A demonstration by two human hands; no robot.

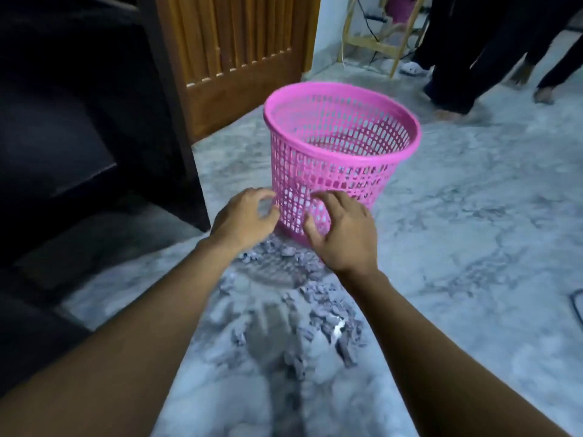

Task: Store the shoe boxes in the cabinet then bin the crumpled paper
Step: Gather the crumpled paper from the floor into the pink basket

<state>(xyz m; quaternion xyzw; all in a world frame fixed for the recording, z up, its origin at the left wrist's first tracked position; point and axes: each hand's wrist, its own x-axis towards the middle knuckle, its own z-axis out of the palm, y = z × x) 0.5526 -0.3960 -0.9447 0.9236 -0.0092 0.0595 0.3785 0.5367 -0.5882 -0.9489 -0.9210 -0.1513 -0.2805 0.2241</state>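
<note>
Crumpled paper [328,313] lies scattered in small grey pieces on the marble floor [473,231] at lower centre of the frame, between the two forearms and directly below both hands. None of it touches either hand. The pieces are blurred and their count cannot be told.

Pink mesh basket [331,171] stands at centre frame, just above the paper, with its open rim towards the upper right. A mesh-patterned shadow falls on the floor under its near edge. Whether the base rests flat on the floor cannot be told.

Left hand [244,216] is at the lower left edge of the basket wall, its fingers curled with the tips at the mesh. Whether it grips the basket cannot be told. Right hand [342,228] is in front of the lower basket wall, fingers spread and slightly bent and thumb extended to the left. Contact with the mesh cannot be confirmed.

Surroundings:
- Dark cabinet [94,121]: left of frame, just beside the basket.
- Wooden door [239,52]: upper centre, behind the basket.
- Another person's legs [467,58] in dark clothing: upper right, well apart from the basket.
- Wooden frame [378,42] and white slipper [413,68]: top of frame.
- Black cable [575,304]: right edge.
</note>
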